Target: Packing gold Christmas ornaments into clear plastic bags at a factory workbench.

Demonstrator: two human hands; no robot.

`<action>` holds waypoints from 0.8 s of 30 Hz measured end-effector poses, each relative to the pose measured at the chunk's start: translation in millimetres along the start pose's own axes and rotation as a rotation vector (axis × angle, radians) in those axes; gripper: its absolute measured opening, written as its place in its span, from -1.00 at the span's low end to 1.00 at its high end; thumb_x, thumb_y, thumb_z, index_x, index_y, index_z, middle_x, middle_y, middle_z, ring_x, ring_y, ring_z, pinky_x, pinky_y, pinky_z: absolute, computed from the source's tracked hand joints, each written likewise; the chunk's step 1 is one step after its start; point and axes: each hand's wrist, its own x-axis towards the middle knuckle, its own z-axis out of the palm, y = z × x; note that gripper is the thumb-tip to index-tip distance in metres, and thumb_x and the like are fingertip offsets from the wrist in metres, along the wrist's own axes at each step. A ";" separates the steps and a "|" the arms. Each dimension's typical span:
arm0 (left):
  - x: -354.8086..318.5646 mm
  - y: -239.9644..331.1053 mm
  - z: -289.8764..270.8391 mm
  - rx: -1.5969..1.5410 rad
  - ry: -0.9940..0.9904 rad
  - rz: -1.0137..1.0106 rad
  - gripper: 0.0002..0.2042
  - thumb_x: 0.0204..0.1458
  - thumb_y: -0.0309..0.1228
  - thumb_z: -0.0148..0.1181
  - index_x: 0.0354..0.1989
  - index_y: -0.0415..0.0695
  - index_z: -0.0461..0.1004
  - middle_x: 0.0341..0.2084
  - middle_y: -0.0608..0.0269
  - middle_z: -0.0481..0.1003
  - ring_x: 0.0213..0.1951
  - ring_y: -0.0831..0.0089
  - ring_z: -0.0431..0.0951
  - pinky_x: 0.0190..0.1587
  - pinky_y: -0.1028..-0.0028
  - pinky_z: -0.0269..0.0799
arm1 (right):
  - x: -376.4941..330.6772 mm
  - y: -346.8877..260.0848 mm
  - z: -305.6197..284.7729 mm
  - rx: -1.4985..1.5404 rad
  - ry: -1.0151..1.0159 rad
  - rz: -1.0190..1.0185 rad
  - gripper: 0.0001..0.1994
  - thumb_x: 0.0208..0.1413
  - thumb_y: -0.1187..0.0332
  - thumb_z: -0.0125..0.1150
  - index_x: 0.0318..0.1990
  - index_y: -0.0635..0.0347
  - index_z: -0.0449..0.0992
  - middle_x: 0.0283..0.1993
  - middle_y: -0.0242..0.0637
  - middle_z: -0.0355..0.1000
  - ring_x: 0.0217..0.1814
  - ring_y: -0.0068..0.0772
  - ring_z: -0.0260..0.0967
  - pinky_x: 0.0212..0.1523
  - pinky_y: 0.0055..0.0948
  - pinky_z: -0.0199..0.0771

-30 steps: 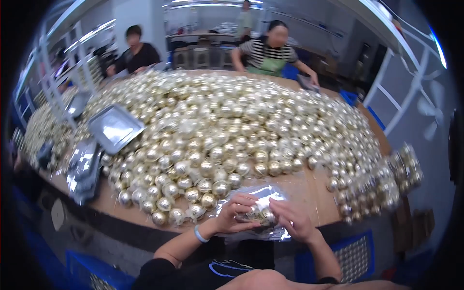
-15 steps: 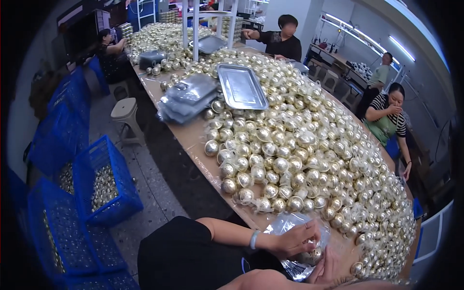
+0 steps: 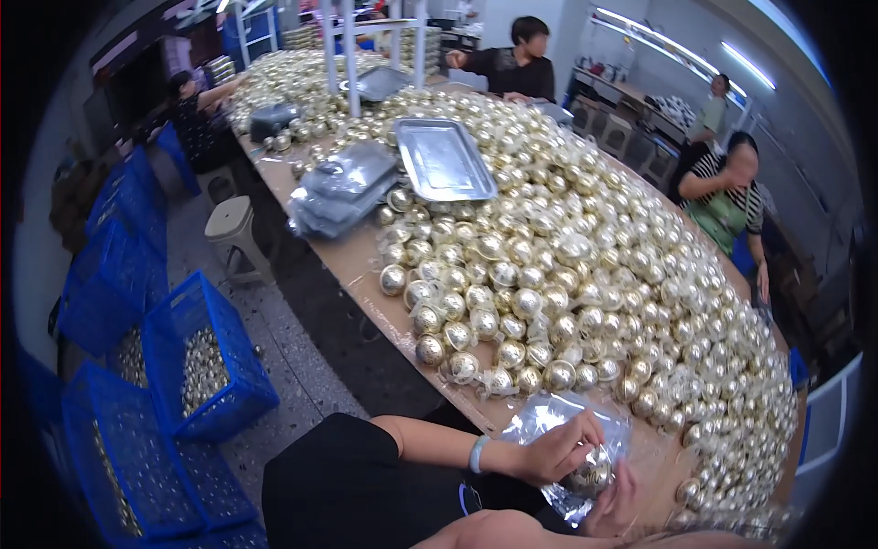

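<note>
A shiny gold ball (image 3: 588, 476) with a dark squiggly marking sits between my two hands at the near edge of the table. My left hand (image 3: 560, 450), with a pale bangle at its wrist, has its fingers bent down onto the ball's top and left side. Around the ball's other side curl the fingers of my right hand (image 3: 616, 503), low in the picture. A clear plastic bag (image 3: 549, 414) lies beneath and behind the hands; whether the ball is inside it I cannot tell. Just beyond is a large heap of similar gold balls (image 3: 530, 302), many in clear wrapping.
On the long brown table (image 3: 370, 306) lie a metal tray (image 3: 445, 160) and a stack of flat clear bags (image 3: 343, 188). Blue crates (image 3: 215, 352) holding balls stand on the floor at left, near a white stool (image 3: 233, 229). Several people are around the table.
The whole view has shifted slightly. My left fingers have come down closer over the ball, whose marked face shows more now. My right hand stays beside it.
</note>
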 end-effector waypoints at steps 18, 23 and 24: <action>28.2 20.2 -1.8 0.222 -0.110 0.255 -0.70 0.04 -0.68 -0.15 -0.01 -0.29 0.15 -0.19 -0.09 0.37 -0.18 0.21 0.45 -0.06 0.29 0.38 | 53.9 -43.2 -35.8 -0.490 -0.268 -0.515 -0.41 0.10 0.21 0.31 0.24 0.34 0.38 0.20 -0.02 0.42 0.12 -0.03 0.45 0.11 -0.20 0.47; 38.5 25.4 -5.2 0.245 -0.190 0.397 -0.70 0.03 -0.67 -0.02 -0.04 -0.29 0.20 -0.21 -0.08 0.41 -0.20 0.09 0.50 -0.19 0.25 0.45 | 60.0 -55.2 -41.4 -0.443 -0.320 -0.471 -0.62 0.11 0.36 0.31 0.02 0.38 0.42 -0.18 -0.12 0.50 -0.09 -0.07 0.52 -0.05 -0.22 0.53; 41.9 26.9 -6.1 0.221 -0.205 0.384 -0.71 0.03 -0.67 -0.02 -0.05 -0.29 0.19 -0.20 -0.07 0.40 -0.20 0.06 0.51 -0.20 0.25 0.46 | 60.4 -54.7 -40.9 -0.549 -0.282 -0.547 -0.62 0.10 0.38 0.32 0.02 0.38 0.41 -0.22 -0.12 0.50 -0.09 -0.07 0.51 -0.05 -0.23 0.52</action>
